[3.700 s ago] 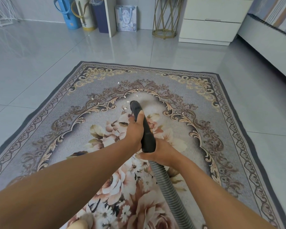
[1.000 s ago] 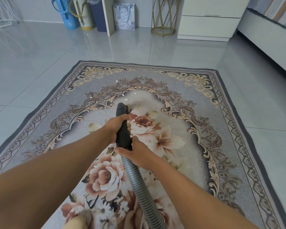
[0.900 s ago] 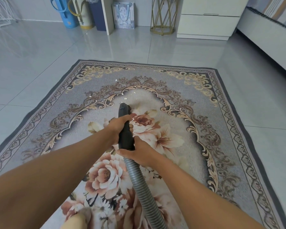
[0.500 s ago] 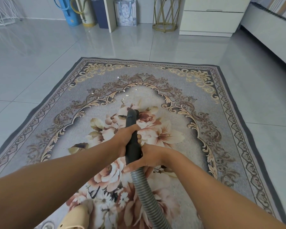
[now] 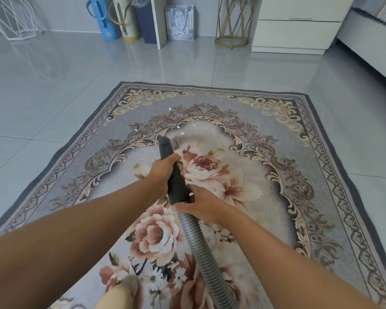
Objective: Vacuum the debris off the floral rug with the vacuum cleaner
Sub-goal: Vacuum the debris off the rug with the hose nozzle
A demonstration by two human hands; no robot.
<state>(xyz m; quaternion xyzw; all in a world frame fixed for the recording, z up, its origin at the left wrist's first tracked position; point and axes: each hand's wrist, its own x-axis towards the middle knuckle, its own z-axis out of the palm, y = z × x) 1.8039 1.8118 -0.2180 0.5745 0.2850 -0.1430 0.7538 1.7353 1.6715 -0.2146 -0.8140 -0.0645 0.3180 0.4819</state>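
The grey floral rug (image 5: 265, 219) lies on the tiled floor ahead of me. A black vacuum nozzle (image 5: 168, 152) points away from me over the rug's middle, joined to a ribbed grey hose (image 5: 203, 253) that runs back toward me. My left hand (image 5: 163, 172) grips the nozzle near its front. Behind it, my right hand (image 5: 201, 204) grips the nozzle's rear end where the hose begins. Small white bits of debris (image 5: 182, 133) lie just beyond the nozzle tip, with a few more farther out (image 5: 169, 108).
At the far wall stand a blue jug (image 5: 100, 18), a yellow-based container (image 5: 126, 21), a gift bag (image 5: 179, 23), a gold wire stand (image 5: 232, 23) and a white drawer unit (image 5: 296, 25). A bed edge (image 5: 370, 41) runs along the right. A white wire frame (image 5: 11, 18) sits far left.
The nozzle has swung back to the left and pushed forward, closer to the white bits. Both hands keep their hold, and my view has tilted up.
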